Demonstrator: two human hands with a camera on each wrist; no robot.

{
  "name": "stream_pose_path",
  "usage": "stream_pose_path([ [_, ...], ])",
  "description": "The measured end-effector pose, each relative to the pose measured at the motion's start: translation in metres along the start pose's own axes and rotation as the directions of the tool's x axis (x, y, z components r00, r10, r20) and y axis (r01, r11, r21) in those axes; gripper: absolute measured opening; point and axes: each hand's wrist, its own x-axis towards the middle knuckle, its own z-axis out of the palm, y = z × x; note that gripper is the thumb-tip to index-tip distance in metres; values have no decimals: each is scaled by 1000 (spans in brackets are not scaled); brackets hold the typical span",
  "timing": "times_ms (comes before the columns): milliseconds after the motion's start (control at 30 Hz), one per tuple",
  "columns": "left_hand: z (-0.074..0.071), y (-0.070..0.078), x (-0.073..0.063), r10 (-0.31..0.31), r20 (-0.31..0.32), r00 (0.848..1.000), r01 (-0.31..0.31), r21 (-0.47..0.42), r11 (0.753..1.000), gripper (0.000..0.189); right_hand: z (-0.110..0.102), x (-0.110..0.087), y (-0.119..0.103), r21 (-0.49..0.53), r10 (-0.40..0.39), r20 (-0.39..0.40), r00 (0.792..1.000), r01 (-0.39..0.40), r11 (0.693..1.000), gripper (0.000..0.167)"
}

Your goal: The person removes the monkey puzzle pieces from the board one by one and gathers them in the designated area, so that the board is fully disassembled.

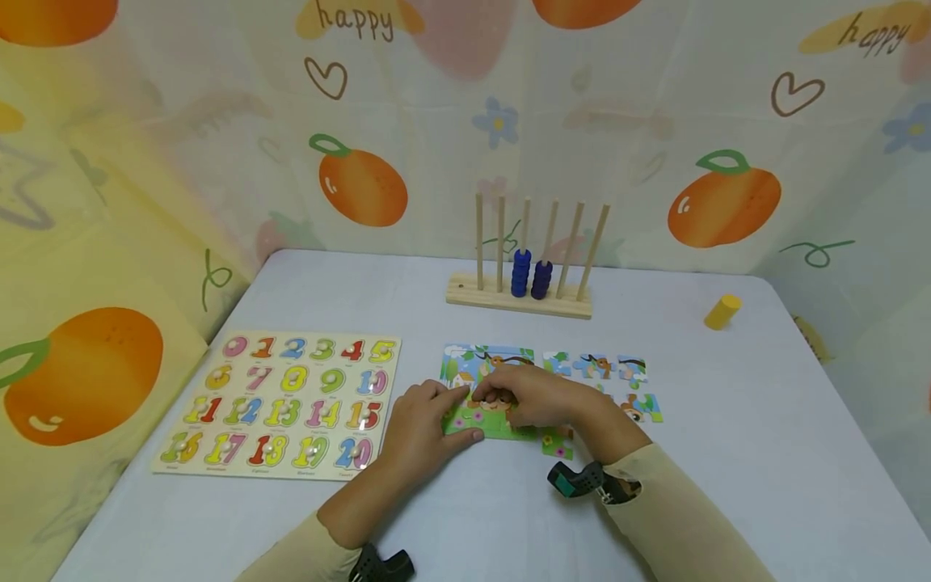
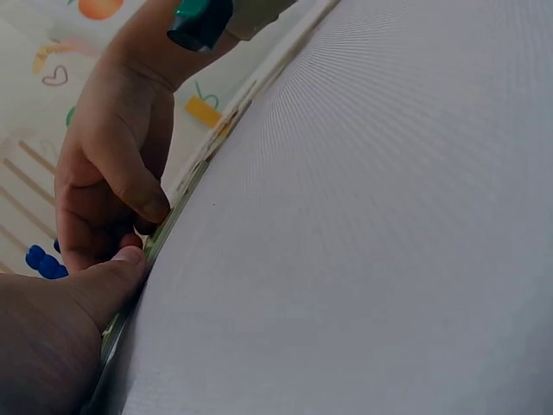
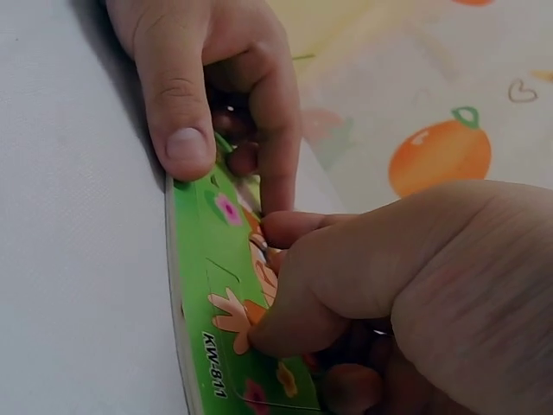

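A small jigsaw board point(image 1: 518, 352) with a bright cartoon scene lies flat on the table. My left hand point(image 1: 422, 428) rests on its left end, thumb point(image 3: 187, 149) laid on the green front edge and the other fingers over the picture. From the right, my right hand point(image 1: 541, 396) reaches over the board. Its thumb and bent forefinger touch the picture around an orange-and-white cartoon figure point(image 3: 230, 313); I cannot tell whether they pinch a piece. Loose jigsaw pieces lie close to the board's right side, among them a piece with a deer point(image 1: 596, 366) and a green flowered piece point(image 1: 557, 444).
Left of the hands lies a wooden number board point(image 1: 276, 473) with knobbed numerals. Behind the jigsaw stands a wooden peg rack point(image 1: 518, 304) with blue rings point(image 1: 520, 273) and dark purple rings point(image 1: 541, 280). A yellow cylinder point(image 1: 722, 312) is at the back right.
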Motion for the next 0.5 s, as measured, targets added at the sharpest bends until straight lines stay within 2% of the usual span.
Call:
stream_pose_path([
  [167, -1, 1, 1, 1, -10, 1000, -1, -5, 1000, 67, 0, -1, -2, -20, 5, -11, 1000, -6, 1000, 59],
  [500, -1, 1, 0, -3, -6, 1000, 3, -17, 1000, 67, 4, 1, -3, 17, 32, -25, 999, -31, 999, 60],
])
